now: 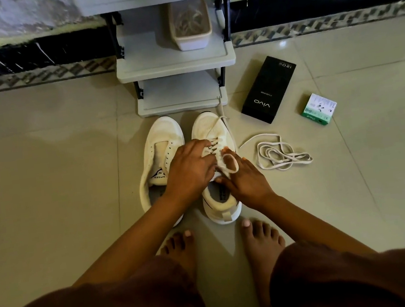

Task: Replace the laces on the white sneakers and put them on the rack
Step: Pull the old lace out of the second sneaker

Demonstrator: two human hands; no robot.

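I see the tiled floor [44, 174] running up to a grey shoe rack [175, 61] at its far edge against the wall, and a translucent tub [191, 26] on the rack's middle shelf. Just before the rack's lowest shelf two white sneakers stand side by side, toes toward it. The left sneaker [156, 156] has bare eyelets and an open tongue. The right sneaker [212, 131] carries a lace [222, 117] through its eyelets, one end trailing off toward the rack. My left hand [189, 170] lies over the lacing with fingers curled down onto it; whether they pinch the lace I cannot tell. My right hand [245, 181] rests at the shoe's collar, a loop of that lace wrapped round its forefinger. To the right on the floor lie a black vivo box [269, 89], a loose white lace [278, 153] in a tangle, and a small green-and-white carton [319, 109]. My bare feet [180, 249] sit just behind the heels.
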